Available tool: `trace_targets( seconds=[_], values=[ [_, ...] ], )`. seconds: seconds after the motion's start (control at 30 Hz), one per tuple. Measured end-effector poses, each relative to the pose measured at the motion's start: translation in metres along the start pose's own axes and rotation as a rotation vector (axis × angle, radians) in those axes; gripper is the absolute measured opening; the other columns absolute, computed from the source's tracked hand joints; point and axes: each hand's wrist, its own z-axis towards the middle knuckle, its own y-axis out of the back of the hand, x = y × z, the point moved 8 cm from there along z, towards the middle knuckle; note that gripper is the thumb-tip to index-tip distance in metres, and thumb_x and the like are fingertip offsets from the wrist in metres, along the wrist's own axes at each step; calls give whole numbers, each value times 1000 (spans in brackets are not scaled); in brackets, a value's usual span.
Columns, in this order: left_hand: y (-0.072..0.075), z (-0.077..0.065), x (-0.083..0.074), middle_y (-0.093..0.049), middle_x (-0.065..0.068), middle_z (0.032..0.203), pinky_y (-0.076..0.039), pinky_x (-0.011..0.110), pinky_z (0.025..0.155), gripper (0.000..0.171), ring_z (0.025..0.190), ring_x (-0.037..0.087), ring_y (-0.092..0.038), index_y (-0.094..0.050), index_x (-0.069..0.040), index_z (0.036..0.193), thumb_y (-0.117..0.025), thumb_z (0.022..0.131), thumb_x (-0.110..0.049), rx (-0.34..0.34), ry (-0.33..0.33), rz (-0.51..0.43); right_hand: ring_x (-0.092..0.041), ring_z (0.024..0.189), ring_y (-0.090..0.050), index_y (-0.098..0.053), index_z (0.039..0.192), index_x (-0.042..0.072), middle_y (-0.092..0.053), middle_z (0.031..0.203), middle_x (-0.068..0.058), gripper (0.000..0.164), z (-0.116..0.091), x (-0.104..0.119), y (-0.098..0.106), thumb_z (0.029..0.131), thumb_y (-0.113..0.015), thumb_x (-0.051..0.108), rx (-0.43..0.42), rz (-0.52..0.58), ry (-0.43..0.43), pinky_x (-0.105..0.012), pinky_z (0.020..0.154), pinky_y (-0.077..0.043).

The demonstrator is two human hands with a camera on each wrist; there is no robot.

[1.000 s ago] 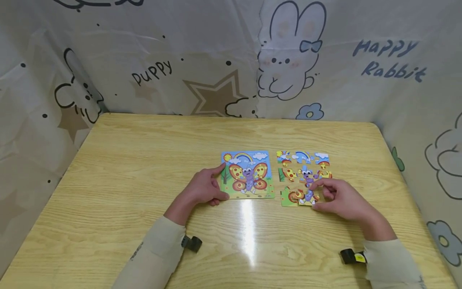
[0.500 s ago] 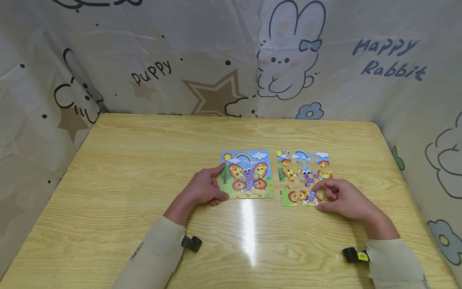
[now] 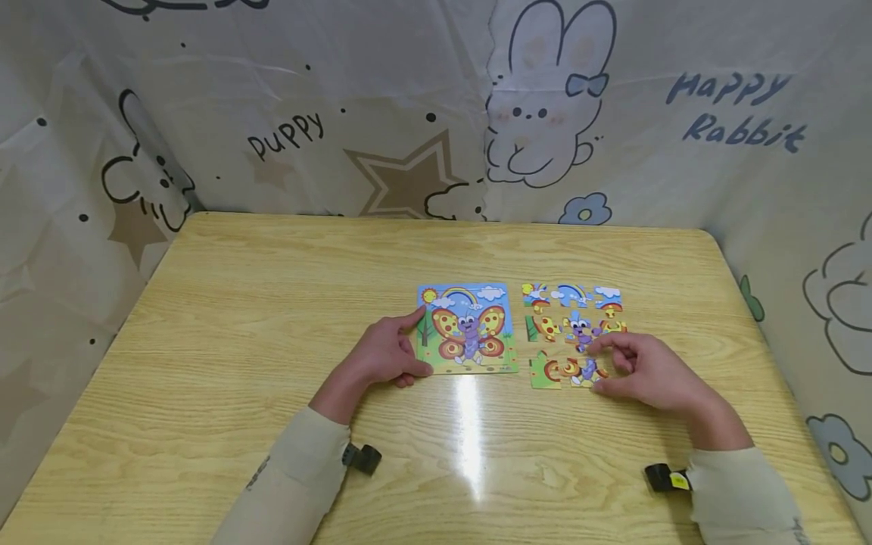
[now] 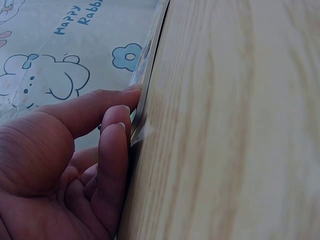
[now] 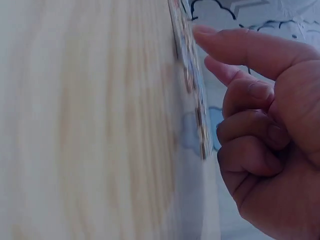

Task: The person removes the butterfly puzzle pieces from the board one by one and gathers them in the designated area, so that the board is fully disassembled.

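Note:
In the head view, a square butterfly puzzle board [image 3: 470, 325] lies on the table. My left hand [image 3: 383, 350] holds it by its left edge, thumb at the lower corner and index finger higher up. In the left wrist view the fingertips [image 4: 132, 92] meet the board's thin edge. To the board's right, loose puzzle pieces are laid out in spaced rows. Over the bottom row is my right hand [image 3: 650, 375], thumb and index finger spread around the piece with the purple body and feet [image 3: 587, 372]. Its other fingers are curled, and a small gap to the pieces shows in the right wrist view.
A green corner piece [image 3: 545, 372] sits left of that piece, with a butterfly-face piece [image 3: 579, 327] above and a rainbow piece [image 3: 571, 295] at the back. The wooden table [image 3: 272, 303] meets a printed cloth [image 3: 381, 91] behind and at the sides.
The body-and-feet piece has shifted slightly right, away from the green corner piece. My right hand moved with it, then its index finger rose off it. The left hand and board stay put.

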Motion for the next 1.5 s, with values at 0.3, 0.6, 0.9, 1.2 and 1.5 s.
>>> trace_targets(
  seconds=[0.3, 0.6, 0.9, 1.2, 1.5],
  values=[
    [-1, 1, 0, -60, 14, 65, -56, 36, 48, 100, 47, 22, -61, -34, -23, 157, -89, 75, -5, 2, -7, -9, -12, 58, -36, -70, 109, 10, -38, 66, 4, 41, 19, 25, -15, 75, -91, 20, -16, -20, 35, -28, 64, -38],
    [0, 1, 0, -60, 14, 65, -56, 36, 48, 100, 47, 23, -62, -34, -22, 157, -89, 75, -5, 5, -5, -12, -12, 57, -34, -69, 109, 11, -36, 64, 4, 41, 44, 44, -37, 76, -91, 21, 3, 22, 49, -30, 64, -40],
    [0, 1, -1, -61, 14, 65, -56, 35, 49, 100, 47, 22, -62, -34, -22, 157, -89, 75, -5, 4, 1, 2, -12, 53, -34, -69, 109, 11, -37, 62, 3, 40, 62, 63, -54, 76, -90, 19, 33, 25, 59, -33, 66, -43],
    [1, 0, -2, -61, 14, 65, -56, 35, 49, 100, 46, 22, -61, -34, -21, 157, -89, 75, -5, 3, 5, 1, -14, 54, -36, -70, 108, 14, -40, 62, 1, 37, 79, 67, -69, 77, -89, 22, 75, -18, 15, -33, 59, -39],
    [1, -1, -1, -61, 14, 65, -56, 35, 49, 100, 46, 22, -61, -34, -21, 157, -89, 75, -5, 4, 0, -8, -15, 52, -38, -69, 106, 14, -44, 61, 1, 34, 86, 71, -73, 80, -88, 25, 90, -64, 23, -37, 67, -43]
  ],
)
